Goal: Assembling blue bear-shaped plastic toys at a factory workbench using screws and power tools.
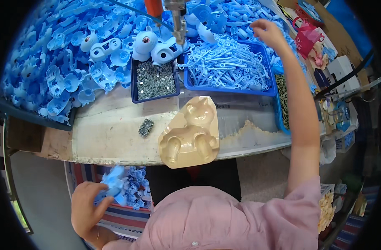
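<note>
My left hand is at the lower left, with fingers and thumb around one end of a pale blue plastic toy, slightly blurred. Below that toy is a box holding several blue toys. Reaching to the far right, my right hand hovers by the heap of blue plastic parts, fingers loosely bent and apart, nothing visible in them. Near it stands a blue basket full of thin blue ring-ended pieces. A beige moulded holder with an animal-shaped hollow lies at the table's front edge.
A dark blue tray of small screws stands beside the basket, with blue toy halves at its back. A small clump of screws lies on the table. Overhead hangs an orange-and-metal screwdriver. Another screw tray is at the right.
</note>
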`<control>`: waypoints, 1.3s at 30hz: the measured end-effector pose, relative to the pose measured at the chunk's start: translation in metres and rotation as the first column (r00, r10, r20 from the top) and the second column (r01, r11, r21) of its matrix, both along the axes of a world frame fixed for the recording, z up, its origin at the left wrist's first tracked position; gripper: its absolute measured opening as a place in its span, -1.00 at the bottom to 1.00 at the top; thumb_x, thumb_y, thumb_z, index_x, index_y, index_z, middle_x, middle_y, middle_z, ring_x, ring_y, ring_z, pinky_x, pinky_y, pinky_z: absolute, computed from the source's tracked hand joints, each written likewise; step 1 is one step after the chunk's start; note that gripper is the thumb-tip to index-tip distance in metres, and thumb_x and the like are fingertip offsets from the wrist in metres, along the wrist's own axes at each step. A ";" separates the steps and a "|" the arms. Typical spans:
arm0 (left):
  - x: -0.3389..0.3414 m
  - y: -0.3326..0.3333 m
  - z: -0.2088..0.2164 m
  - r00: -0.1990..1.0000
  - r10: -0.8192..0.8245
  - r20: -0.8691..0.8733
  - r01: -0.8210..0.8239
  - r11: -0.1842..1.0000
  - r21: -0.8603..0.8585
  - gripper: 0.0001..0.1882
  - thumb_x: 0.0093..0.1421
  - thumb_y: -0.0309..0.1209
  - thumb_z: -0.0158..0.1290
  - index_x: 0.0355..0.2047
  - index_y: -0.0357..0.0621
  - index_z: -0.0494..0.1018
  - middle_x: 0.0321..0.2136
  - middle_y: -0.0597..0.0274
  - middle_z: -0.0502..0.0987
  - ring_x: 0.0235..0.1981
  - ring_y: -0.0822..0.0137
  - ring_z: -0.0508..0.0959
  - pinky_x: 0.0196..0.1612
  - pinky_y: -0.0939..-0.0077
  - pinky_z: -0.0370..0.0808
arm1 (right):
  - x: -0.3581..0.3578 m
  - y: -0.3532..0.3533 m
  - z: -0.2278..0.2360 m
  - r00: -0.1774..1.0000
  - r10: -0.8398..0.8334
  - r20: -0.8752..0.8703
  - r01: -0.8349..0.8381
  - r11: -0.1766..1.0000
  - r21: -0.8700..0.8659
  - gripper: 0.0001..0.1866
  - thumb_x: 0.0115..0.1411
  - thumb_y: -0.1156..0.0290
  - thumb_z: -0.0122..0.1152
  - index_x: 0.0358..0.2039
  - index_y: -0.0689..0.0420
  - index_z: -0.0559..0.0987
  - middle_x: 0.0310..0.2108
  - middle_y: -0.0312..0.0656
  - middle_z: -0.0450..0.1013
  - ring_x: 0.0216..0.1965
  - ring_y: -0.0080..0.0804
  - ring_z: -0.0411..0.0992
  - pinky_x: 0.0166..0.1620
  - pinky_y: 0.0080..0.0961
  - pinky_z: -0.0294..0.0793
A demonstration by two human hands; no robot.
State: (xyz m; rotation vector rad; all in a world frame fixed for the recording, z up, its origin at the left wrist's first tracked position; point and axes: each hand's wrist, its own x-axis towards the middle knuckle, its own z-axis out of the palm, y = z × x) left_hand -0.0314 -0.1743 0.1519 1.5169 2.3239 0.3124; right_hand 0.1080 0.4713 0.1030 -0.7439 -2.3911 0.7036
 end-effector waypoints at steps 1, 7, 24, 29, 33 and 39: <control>0.005 -0.007 0.002 0.971 0.209 -0.115 -0.219 0.972 -0.088 -0.55 -0.01 -0.30 0.34 -0.13 -0.23 0.56 -0.21 0.03 0.62 -0.24 -0.01 0.55 -0.12 0.18 0.46 | -0.005 0.006 -0.016 0.986 -0.084 0.145 0.074 0.995 0.069 -0.73 0.28 0.48 0.14 -0.05 0.10 0.68 -0.10 -0.12 0.58 -0.12 -0.33 0.56 -0.01 -0.41 0.53; 0.002 0.027 -0.022 0.984 0.153 0.094 -0.156 0.988 0.023 -0.42 0.05 -0.23 0.34 0.06 -0.22 0.51 -0.17 -0.01 0.61 -0.14 -0.05 0.55 -0.02 0.18 0.45 | -0.030 0.064 -0.066 0.835 -0.081 0.544 -0.173 0.899 0.401 -0.54 0.19 0.56 0.07 0.02 -0.19 0.68 -0.04 0.03 0.58 0.00 0.00 0.53 0.16 -0.16 0.49; 0.037 0.178 -0.058 0.862 -0.492 0.117 0.441 0.844 0.305 -0.68 0.20 -0.26 0.25 -0.09 -0.11 0.56 -0.26 0.15 0.62 -0.18 0.06 0.57 -0.08 0.21 0.50 | -0.027 0.058 -0.064 0.948 -0.181 0.261 -0.074 0.674 0.735 -0.65 0.08 0.50 0.22 -0.06 0.02 0.56 -0.15 -0.15 0.58 0.01 -0.07 0.47 -0.01 -0.16 0.51; 0.050 0.187 -0.076 0.794 -0.587 0.160 0.512 0.787 0.344 -0.74 0.23 -0.28 0.22 -0.12 -0.11 0.57 -0.28 0.17 0.62 -0.21 0.09 0.57 -0.10 0.24 0.51 | -0.033 0.058 -0.069 0.920 -0.270 0.283 -0.048 0.639 0.768 -0.66 0.07 0.49 0.21 -0.09 0.00 0.57 -0.19 -0.11 0.58 -0.05 -0.04 0.46 -0.05 -0.08 0.48; 0.056 0.195 -0.079 0.773 -0.617 0.147 0.538 0.761 0.363 -0.74 0.23 -0.29 0.23 -0.12 -0.09 0.57 -0.29 0.17 0.62 -0.21 0.10 0.57 -0.14 0.22 0.52 | 0.003 0.060 -0.038 0.974 -0.222 0.037 0.136 0.711 0.690 -0.70 0.12 0.47 0.16 -0.10 0.02 0.55 -0.28 -0.02 0.54 -0.13 -0.01 0.48 -0.06 -0.10 0.48; 0.060 0.218 -0.084 0.884 -0.467 0.015 0.383 0.743 0.549 -0.58 0.16 -0.39 0.28 0.05 -0.04 0.54 -0.02 0.11 0.59 -0.14 0.07 0.60 -0.10 0.25 0.55 | 0.054 -0.049 0.024 0.954 0.297 0.049 -0.254 0.881 -0.399 -0.76 0.33 0.26 0.19 -0.13 0.15 0.57 -0.40 -0.35 0.53 -0.50 -0.63 0.50 -0.46 -0.64 0.52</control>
